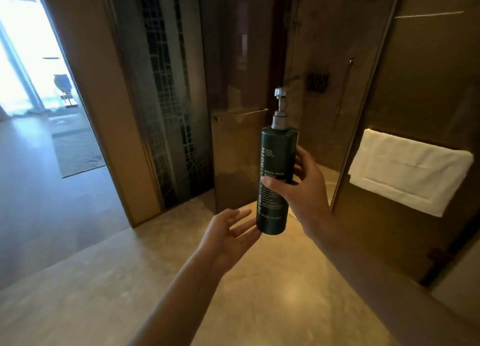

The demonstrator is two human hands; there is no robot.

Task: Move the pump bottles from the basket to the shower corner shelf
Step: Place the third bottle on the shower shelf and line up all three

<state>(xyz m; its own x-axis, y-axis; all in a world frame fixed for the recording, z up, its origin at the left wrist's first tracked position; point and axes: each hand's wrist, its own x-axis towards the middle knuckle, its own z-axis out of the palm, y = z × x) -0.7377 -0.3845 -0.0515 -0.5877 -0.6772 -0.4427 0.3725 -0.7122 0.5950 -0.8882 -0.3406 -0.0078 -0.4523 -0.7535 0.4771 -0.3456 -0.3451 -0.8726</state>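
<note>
Pale stone floor fills the near ground, bare and open out to the shower threshold. Ahead stands a tinted glass shower screen with a brass handle bar, its right edge leaving an open gap into the stall — the hands and bottle are in front of that gap. Left of it runs a patterned glass panel, then a bright doorway with a rug on the floor beyond. On the right wall a folded white towel hangs over a rail. Dark green pump bottle is held upright in mid-air, the right hand with its grip closed around the middle. Left hand is spread open, palm up, fingertips just at the bottle's base.
</note>
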